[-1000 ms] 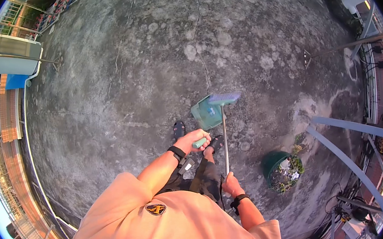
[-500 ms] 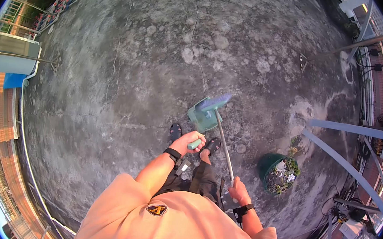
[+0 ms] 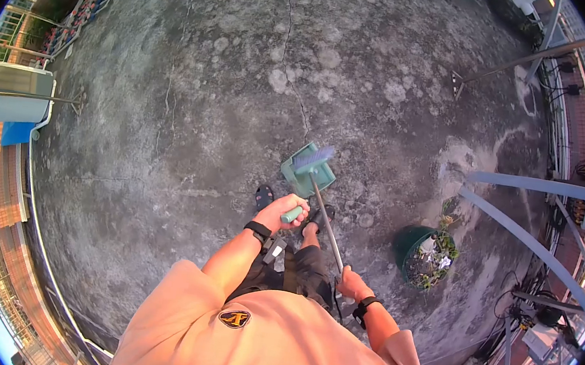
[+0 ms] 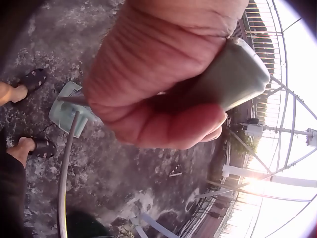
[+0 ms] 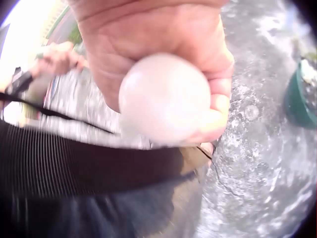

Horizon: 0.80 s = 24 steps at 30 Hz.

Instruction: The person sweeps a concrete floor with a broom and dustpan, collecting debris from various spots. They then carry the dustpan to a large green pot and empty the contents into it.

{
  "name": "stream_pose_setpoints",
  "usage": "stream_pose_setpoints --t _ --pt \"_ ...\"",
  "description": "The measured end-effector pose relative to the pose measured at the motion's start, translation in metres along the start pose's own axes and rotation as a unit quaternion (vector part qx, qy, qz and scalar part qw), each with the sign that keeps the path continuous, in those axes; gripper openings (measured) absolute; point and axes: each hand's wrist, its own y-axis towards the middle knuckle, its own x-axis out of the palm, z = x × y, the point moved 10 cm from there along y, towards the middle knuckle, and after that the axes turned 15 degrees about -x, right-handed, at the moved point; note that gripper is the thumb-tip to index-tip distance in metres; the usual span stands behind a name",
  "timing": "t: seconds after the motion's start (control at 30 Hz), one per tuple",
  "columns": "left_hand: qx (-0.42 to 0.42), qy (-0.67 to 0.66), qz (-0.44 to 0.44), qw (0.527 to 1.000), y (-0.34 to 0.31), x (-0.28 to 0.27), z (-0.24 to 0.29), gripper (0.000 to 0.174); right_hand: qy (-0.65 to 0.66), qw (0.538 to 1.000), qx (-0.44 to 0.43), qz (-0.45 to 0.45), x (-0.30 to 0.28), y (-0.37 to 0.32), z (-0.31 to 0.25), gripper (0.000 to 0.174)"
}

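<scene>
My left hand [image 3: 284,213] grips the pale green handle [image 4: 235,77] of a long-handled dustpan [image 3: 322,179], which sits just ahead of the feet. In the right hand [image 3: 355,285] is the pole [image 3: 328,228] of a broom. Its green head with purple-blue bristles [image 3: 313,159] overlaps the pan's opening in the head view. The right wrist view has the pole's rounded pale end [image 5: 165,98] sticking out of the curled fingers. From the left wrist, the pan [image 4: 60,115] appears low down, with the broom pole crossing beside it.
A dark green pot [image 3: 411,252] with plants stands right of the legs. Feet in dark clogs [image 3: 264,196] are close behind the pan. Grey metal struts [image 3: 534,185] and cables line the right side. The stained concrete floor [image 3: 229,103] has a long crack.
The broom head has swung left, from beyond the pan's right side to over its opening. My right hand shifted right, then back left. The left hand keeps its grip on the dustpan handle.
</scene>
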Motion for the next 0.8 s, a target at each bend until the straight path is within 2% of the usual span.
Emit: stream_pose_setpoints --t 0.03,0.1,0.27,0.33,0.37,0.4,0.43,0.47,0.53,0.57,0.67,0.7,0.73,0.8 --pt "-0.009 0.009 -0.020 1.000 0.002 0.001 0.000 0.014 -0.010 1.000 -0.003 0.002 -0.014 -0.002 0.003 0.025" --pt "0.004 0.002 -0.016 1.000 0.006 -0.006 -0.004 0.013 0.136 0.987 0.038 0.071 -0.033 -0.018 0.010 0.025" --pt "0.002 0.005 -0.023 1.000 0.016 -0.007 -0.006 0.012 0.139 0.983 0.063 0.097 -0.031 -0.033 0.010 0.025" --pt "-0.001 0.009 -0.014 1.000 0.017 -0.010 -0.008 0.012 0.115 0.985 0.051 0.115 -0.024 -0.024 0.015 0.024" --pt "-0.001 0.003 -0.008 1.000 0.014 -0.010 -0.009 0.012 0.043 0.989 0.013 0.144 -0.020 -0.010 0.016 0.023" --pt "-0.002 0.000 -0.003 1.000 0.012 -0.011 -0.009 0.012 0.049 0.989 0.013 0.140 -0.012 -0.002 0.013 0.023" --pt "-0.032 0.009 -0.036 0.999 0.013 -0.007 -0.011 0.013 0.100 0.990 0.014 0.101 0.003 0.011 0.002 0.022" --pt "-0.033 0.012 -0.035 0.999 0.012 -0.006 -0.012 0.013 0.149 0.987 0.014 0.065 0.017 0.020 -0.010 0.022" --pt "-0.018 0.009 -0.001 1.000 0.001 -0.002 -0.006 0.013 0.136 0.991 0.008 -0.001 0.044 0.023 -0.035 0.025" --pt "-0.011 0.011 0.025 1.000 -0.001 -0.004 -0.006 0.014 0.136 0.991 0.009 0.001 0.041 0.019 -0.035 0.025" --pt "0.008 0.018 0.010 1.000 -0.005 -0.002 -0.003 0.013 0.136 0.989 -0.028 0.057 0.015 0.001 -0.035 0.021" --pt "0.011 0.016 0.005 1.000 -0.002 -0.002 -0.003 0.013 0.201 0.978 0.016 0.053 0.013 -0.002 -0.016 0.021" --pt "0.008 0.004 -0.011 1.000 0.001 -0.001 -0.004 0.013 0.318 0.943 0.048 0.088 -0.007 -0.020 -0.023 0.022" --pt "0.012 -0.011 -0.024 1.000 -0.001 0.000 0.002 0.012 0.315 0.943 0.053 0.095 -0.020 -0.028 -0.014 0.021"
